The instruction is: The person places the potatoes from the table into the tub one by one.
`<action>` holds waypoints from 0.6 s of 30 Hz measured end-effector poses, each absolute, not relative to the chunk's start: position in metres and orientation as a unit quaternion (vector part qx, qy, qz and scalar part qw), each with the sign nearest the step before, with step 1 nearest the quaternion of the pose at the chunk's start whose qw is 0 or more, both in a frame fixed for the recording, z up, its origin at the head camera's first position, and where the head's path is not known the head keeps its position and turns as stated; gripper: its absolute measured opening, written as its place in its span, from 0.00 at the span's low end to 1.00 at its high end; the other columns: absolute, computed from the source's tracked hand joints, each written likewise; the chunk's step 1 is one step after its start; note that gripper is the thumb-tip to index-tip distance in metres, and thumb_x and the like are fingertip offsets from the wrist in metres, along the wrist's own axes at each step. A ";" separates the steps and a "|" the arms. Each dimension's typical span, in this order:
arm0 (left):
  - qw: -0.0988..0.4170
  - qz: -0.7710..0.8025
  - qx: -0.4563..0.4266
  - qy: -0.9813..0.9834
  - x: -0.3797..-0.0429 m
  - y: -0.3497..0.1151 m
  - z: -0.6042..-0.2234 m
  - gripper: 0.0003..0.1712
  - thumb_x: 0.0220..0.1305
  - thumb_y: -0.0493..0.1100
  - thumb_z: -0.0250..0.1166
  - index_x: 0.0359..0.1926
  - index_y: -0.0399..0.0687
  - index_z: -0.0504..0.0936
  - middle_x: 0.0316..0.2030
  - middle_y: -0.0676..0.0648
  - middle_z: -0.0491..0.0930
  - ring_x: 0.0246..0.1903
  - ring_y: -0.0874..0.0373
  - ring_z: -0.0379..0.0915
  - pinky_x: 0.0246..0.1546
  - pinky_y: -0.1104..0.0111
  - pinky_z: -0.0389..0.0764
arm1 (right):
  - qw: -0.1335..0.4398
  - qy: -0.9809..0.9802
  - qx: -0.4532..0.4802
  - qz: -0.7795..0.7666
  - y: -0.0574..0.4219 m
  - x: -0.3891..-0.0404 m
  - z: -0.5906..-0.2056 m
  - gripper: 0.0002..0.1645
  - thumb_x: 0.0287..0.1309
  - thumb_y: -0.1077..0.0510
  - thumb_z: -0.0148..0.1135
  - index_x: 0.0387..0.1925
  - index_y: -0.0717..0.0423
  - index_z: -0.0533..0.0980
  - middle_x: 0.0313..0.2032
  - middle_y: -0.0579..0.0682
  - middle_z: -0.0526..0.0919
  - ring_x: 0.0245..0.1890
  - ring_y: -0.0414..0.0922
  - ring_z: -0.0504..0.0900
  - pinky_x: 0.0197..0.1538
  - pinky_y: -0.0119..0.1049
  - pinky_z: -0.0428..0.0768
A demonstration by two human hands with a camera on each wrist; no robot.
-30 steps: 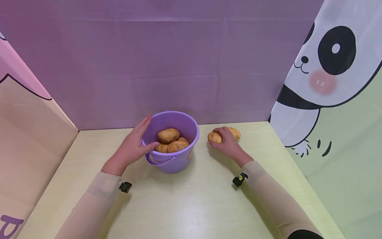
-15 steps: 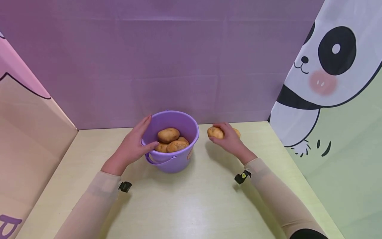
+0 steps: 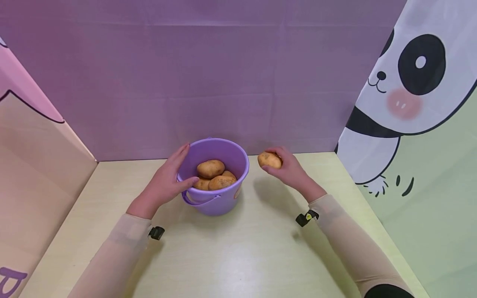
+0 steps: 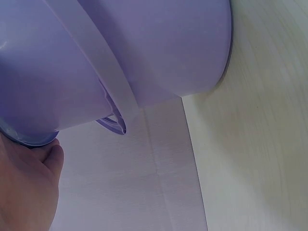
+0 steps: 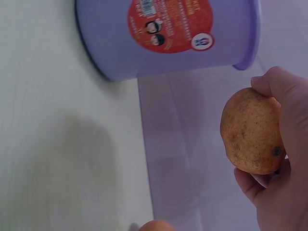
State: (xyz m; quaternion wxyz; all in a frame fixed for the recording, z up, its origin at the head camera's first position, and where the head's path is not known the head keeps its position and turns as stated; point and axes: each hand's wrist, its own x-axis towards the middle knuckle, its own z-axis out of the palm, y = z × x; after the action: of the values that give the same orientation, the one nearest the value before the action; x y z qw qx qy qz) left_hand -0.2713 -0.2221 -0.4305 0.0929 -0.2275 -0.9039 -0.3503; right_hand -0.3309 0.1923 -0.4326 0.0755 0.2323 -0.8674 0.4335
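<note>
A purple bucket (image 3: 238, 155) stands on the table with several potatoes (image 3: 210, 169) inside it. On its left side my left hand (image 3: 164, 182) holds the rim, thumb over the near edge and fingers along the outside. The left wrist view shows the fingers at the rim (image 4: 33, 142) and the handle (image 4: 103, 57) hanging down. To the right of the bucket my right hand (image 3: 292, 169) grips one potato (image 3: 269, 159) between thumb and fingers. The right wrist view shows this held potato (image 5: 252, 132) raised above the tabletop, close to the bucket's labelled side.
Part of another potato (image 5: 156, 226) shows at the bottom edge of the right wrist view; in the head view the right hand hides it. A purple backdrop (image 3: 223, 82) rises behind the pale table (image 3: 223, 256). A panda-printed panel (image 3: 391, 157) borders the right side.
My right hand has lifted one potato up off the table, away from the other potato beside it. The left hand and the bucket have stayed in place.
</note>
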 end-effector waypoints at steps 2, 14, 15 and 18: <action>0.093 -0.350 -0.227 -0.904 -0.271 -0.222 -0.430 0.60 0.72 0.59 0.72 0.90 0.43 0.49 0.89 0.42 0.46 0.86 0.36 0.45 0.81 0.33 0.56 | 0.077 -0.866 0.239 0.432 0.192 -0.330 -0.427 0.33 0.64 0.58 0.80 0.68 0.59 0.80 0.59 0.58 0.80 0.55 0.54 0.81 0.57 0.49 0.82; 0.095 -0.349 -0.226 -0.904 -0.270 -0.222 -0.432 0.59 0.72 0.56 0.73 0.90 0.43 0.49 0.89 0.41 0.47 0.86 0.35 0.45 0.81 0.32 0.56 | 0.094 -0.850 0.263 0.447 0.188 -0.327 -0.404 0.31 0.65 0.58 0.80 0.68 0.56 0.81 0.59 0.56 0.80 0.53 0.52 0.79 0.53 0.47 0.81; 0.096 -0.349 -0.227 -0.904 -0.271 -0.222 -0.432 0.59 0.72 0.56 0.73 0.90 0.43 0.49 0.89 0.41 0.47 0.86 0.35 0.45 0.81 0.32 0.56 | 0.096 -0.849 0.267 0.446 0.187 -0.328 -0.403 0.31 0.65 0.58 0.79 0.68 0.56 0.81 0.59 0.56 0.80 0.53 0.52 0.79 0.53 0.47 0.81; 0.097 -0.347 -0.228 -0.905 -0.271 -0.222 -0.431 0.59 0.72 0.57 0.72 0.90 0.43 0.49 0.89 0.40 0.47 0.86 0.35 0.45 0.81 0.32 0.56 | 0.106 -0.844 0.281 0.445 0.185 -0.329 -0.399 0.31 0.66 0.58 0.79 0.68 0.56 0.81 0.58 0.56 0.80 0.53 0.52 0.78 0.52 0.47 0.80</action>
State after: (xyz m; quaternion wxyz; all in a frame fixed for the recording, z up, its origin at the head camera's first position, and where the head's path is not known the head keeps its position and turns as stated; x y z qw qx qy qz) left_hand -0.2714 -0.2215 -0.4311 0.0971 -0.2285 -0.9046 -0.3465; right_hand -0.3287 0.1848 -0.3993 0.1061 0.2812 -0.8436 0.4450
